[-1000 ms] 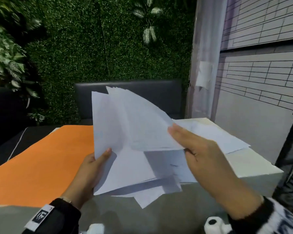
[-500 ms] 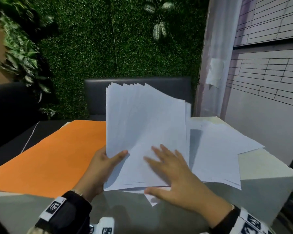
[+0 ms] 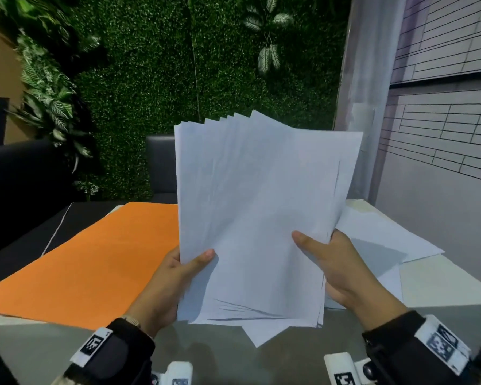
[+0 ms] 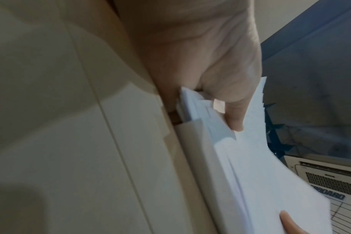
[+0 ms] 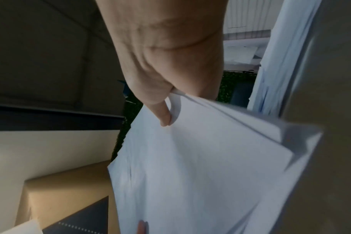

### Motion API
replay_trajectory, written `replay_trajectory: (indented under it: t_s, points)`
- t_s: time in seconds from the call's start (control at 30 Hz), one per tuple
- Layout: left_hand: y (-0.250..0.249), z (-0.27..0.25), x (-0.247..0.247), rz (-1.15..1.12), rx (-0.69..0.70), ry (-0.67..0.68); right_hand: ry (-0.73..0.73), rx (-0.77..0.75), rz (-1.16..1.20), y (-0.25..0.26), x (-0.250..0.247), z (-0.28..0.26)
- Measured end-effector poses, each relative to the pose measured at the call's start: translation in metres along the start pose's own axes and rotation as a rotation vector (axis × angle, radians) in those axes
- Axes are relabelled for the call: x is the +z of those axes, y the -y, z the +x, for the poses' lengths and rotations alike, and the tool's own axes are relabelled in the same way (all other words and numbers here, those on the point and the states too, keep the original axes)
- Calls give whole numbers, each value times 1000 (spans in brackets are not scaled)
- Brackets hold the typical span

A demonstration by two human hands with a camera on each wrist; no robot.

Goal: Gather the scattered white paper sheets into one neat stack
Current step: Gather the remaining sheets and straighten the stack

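Note:
I hold a bundle of white paper sheets (image 3: 256,218) upright over the table's near edge, its top corners fanned and one corner poking out at the bottom. My left hand (image 3: 178,276) grips the bundle's lower left edge, thumb on the front. My right hand (image 3: 336,262) grips the lower right edge, thumb across the front, fingers behind. The left wrist view shows the left hand (image 4: 228,110) pinching the sheets (image 4: 260,166). The right wrist view shows the right hand (image 5: 166,114) pinching the paper (image 5: 200,174). A few loose white sheets (image 3: 378,240) lie flat on the table at the right.
An orange sheet (image 3: 95,259) covers the left of the table (image 3: 442,284). A dark chair back (image 3: 160,165) stands beyond the far edge, before a green hedge wall. A pale brick wall rises on the right.
The splayed sheets have been drawn together into one bundle and raised upright. My right hand went from lying flat on the front of the sheets to gripping their right edge.

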State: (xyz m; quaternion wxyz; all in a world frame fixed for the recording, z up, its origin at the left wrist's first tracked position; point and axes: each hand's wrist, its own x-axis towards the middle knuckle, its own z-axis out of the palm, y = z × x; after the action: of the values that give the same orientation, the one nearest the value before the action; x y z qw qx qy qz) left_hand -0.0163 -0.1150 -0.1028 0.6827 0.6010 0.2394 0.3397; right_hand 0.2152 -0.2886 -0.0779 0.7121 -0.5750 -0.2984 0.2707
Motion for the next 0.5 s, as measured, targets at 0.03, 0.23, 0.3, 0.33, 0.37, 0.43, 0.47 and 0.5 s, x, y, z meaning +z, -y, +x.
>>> replay_trajectory:
  t_s: [0.03,0.23,0.3,0.33,0.37,0.43,0.47,0.5]
  points:
    - [-2,-1,1,-15,0,15,-10,-21,-31,1,2,0]
    - [-32,3,10,111,196,-38,-13,-190,-181,26,11,-6]
    - [-44,6,21,137,272,-66,-34,-252,-234,37,17,-6]
    - [-50,6,26,143,311,-78,-42,-289,-239,41,19,-5]
    - [-54,6,32,145,352,-91,-52,-319,-243,46,22,-5]
    - [-57,4,39,134,408,-111,-85,-369,-281,50,26,-2]
    - [-56,3,41,122,418,-110,-109,-382,-305,49,27,-1]
    - [-55,1,42,112,414,-110,-128,-386,-325,47,29,-2]
